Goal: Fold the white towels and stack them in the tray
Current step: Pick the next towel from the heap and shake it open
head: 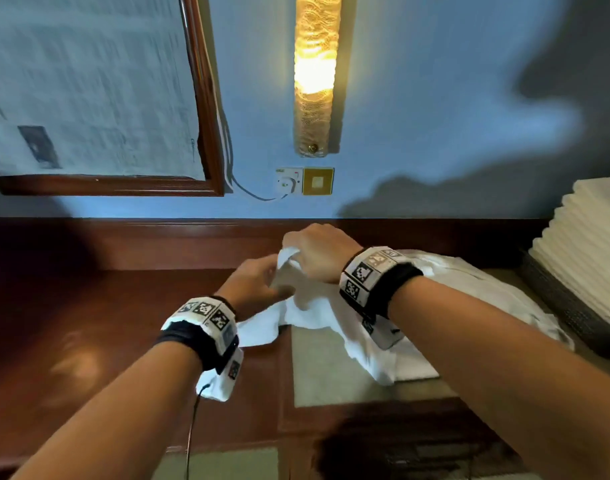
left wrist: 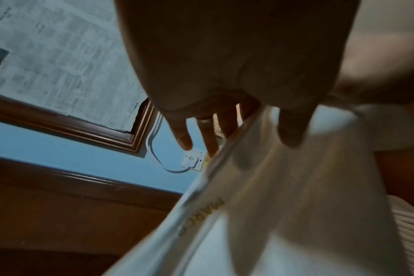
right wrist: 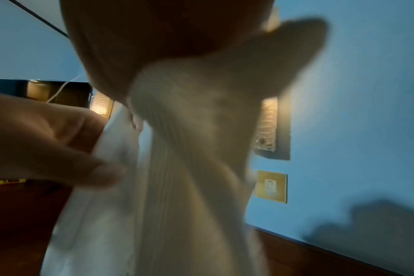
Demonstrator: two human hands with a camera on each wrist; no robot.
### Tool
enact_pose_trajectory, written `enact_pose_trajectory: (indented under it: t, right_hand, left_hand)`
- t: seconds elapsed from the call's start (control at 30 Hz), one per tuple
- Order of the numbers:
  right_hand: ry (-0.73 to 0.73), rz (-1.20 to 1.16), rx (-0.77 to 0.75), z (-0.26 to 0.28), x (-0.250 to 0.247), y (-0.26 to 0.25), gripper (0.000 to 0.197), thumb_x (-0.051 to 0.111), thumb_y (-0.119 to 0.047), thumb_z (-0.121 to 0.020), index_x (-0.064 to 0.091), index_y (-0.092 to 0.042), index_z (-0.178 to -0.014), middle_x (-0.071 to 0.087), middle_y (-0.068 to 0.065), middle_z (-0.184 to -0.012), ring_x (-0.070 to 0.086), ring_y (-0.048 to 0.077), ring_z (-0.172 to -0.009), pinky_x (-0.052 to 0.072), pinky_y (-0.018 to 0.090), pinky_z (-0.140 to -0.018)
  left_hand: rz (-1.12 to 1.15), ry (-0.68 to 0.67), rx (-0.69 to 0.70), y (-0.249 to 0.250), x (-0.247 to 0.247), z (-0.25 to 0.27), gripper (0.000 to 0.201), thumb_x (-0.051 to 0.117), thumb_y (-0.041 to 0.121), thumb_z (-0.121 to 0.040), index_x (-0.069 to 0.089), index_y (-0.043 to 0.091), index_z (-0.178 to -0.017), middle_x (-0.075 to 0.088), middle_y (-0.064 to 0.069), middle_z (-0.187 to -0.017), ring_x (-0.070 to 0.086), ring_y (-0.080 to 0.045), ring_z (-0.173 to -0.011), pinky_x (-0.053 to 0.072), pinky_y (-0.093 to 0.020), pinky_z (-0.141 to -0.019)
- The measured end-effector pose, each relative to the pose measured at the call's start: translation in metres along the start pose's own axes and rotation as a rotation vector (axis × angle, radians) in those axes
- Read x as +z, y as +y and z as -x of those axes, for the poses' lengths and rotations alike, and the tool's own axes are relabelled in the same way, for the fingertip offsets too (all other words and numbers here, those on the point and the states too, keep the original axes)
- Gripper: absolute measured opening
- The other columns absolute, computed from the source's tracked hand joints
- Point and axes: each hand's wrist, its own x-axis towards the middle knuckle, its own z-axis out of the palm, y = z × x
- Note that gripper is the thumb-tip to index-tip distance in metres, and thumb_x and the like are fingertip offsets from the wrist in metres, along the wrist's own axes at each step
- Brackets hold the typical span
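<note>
A white towel hangs crumpled between both hands above the counter. My right hand grips a bunched upper part of it in a fist; the right wrist view shows the towel falling from that fist. Just left and lower, my left hand pinches the towel's hem. In the left wrist view the thumb lies on the towel and the fingers sit behind its edge. A tall stack of folded towels stands in a dark woven tray at the right.
More unfolded white towels lie heaped beside the tray. A grey mat covers part of the dark wooden counter. On the blue wall are a lit lamp, a socket with a cable and a paper-covered frame.
</note>
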Motion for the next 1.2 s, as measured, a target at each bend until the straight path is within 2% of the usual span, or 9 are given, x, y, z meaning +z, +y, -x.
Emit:
enact_pose_trajectory:
  t: [0.07,0.27,0.43,0.53,0.63,0.73,0.87,1.0,1.2]
  right_hand:
    - [0.002,0.033,-0.023,-0.001,0.002,-0.007,0.012,0.055,-0.028,-0.092,0.064,-0.023,-0.096,0.063,0.005,-0.095,0.059,0.03,-0.087,0.039,0.035,-0.069]
    - [0.067,-0.205,0.095,0.016,0.022,0.032,0.03,0.053,-0.041,-0.083,0.069,-0.016,-0.088,0.068,0.0,-0.088,0.06,0.023,-0.087,0.042,0.034,-0.072]
    - [0.413,-0.726,0.257,0.019,0.05,0.036,0.01,0.072,-0.022,-0.078,0.076,-0.016,-0.086,0.073,-0.002,-0.085,0.066,0.016,-0.084,0.05,0.029,-0.078]
    - [0.606,-0.764,0.19,0.015,0.049,0.024,0.025,0.061,-0.016,-0.073,0.077,-0.008,-0.091,0.071,0.0,-0.086,0.065,0.013,-0.081,0.047,0.015,-0.077]
    - [0.545,-0.668,0.083,0.0,0.033,0.007,0.03,0.056,-0.007,-0.074,0.077,-0.004,-0.094,0.073,0.003,-0.09,0.066,0.016,-0.085,0.046,0.018,-0.075]
    - [0.449,-0.505,0.02,-0.021,0.022,-0.01,0.011,0.065,-0.004,-0.084,0.076,-0.003,-0.086,0.075,0.01,-0.084,0.067,0.023,-0.081,0.048,0.034,-0.075]
    - [0.407,-0.494,0.038,-0.03,0.012,-0.017,0.024,0.072,-0.024,-0.087,0.064,-0.018,-0.065,0.058,-0.003,-0.06,0.052,0.016,-0.062,0.036,0.03,-0.059]
    - [0.439,-0.391,-0.008,-0.025,0.024,-0.004,0.047,0.062,-0.04,-0.093,0.038,-0.025,-0.055,0.038,-0.006,-0.05,0.037,0.013,-0.052,0.03,0.029,-0.054]
    - [0.35,-0.317,0.321,-0.008,0.093,0.095,0.016,0.059,-0.016,-0.094,0.071,-0.027,-0.09,0.072,0.007,-0.082,0.065,0.033,-0.077,0.047,0.036,-0.065]
  left_hand:
    - [0.106,0.093,-0.036,-0.003,0.0,0.006,0.027,0.055,0.036,-0.098,0.067,0.014,-0.087,0.062,0.003,-0.076,0.055,-0.017,-0.07,0.048,-0.04,-0.07]
    - [0.225,0.127,-0.017,-0.017,-0.047,0.033,0.026,0.053,0.035,-0.092,0.07,0.016,-0.089,0.073,-0.005,-0.086,0.069,-0.027,-0.084,0.056,-0.045,-0.078]
    - [0.159,0.164,-0.064,-0.028,-0.071,0.047,0.04,0.052,0.049,-0.088,0.066,0.012,-0.083,0.069,-0.009,-0.076,0.06,-0.018,-0.07,0.054,-0.047,-0.069]
    - [0.058,0.16,-0.141,-0.036,-0.076,0.048,0.034,0.054,0.039,-0.099,0.062,0.016,-0.075,0.062,0.006,-0.068,0.058,-0.018,-0.07,0.046,-0.035,-0.064]
    - [-0.046,0.089,-0.126,-0.026,-0.068,0.043,0.021,0.057,0.044,-0.099,0.068,0.027,-0.097,0.071,0.01,-0.09,0.065,-0.016,-0.088,0.052,-0.033,-0.078]
    - [-0.033,0.099,-0.021,-0.001,-0.054,0.033,0.053,0.055,0.07,-0.087,0.06,0.034,-0.126,0.072,0.009,-0.109,0.066,-0.015,-0.099,0.051,-0.036,-0.088]
    - [0.076,0.341,0.098,0.012,-0.048,0.014,0.042,0.047,0.055,-0.091,0.071,0.023,-0.104,0.075,0.002,-0.093,0.069,-0.024,-0.092,0.054,-0.043,-0.082]
    - [0.097,0.365,0.098,0.015,-0.063,0.003,0.027,0.052,0.04,-0.092,0.072,0.022,-0.089,0.074,0.002,-0.085,0.069,-0.021,-0.086,0.055,-0.039,-0.08]
    - [0.145,0.465,0.072,0.012,-0.123,-0.004,0.028,0.058,0.02,-0.102,0.073,0.034,-0.083,0.07,0.019,-0.074,0.062,0.005,-0.074,0.047,-0.014,-0.069]
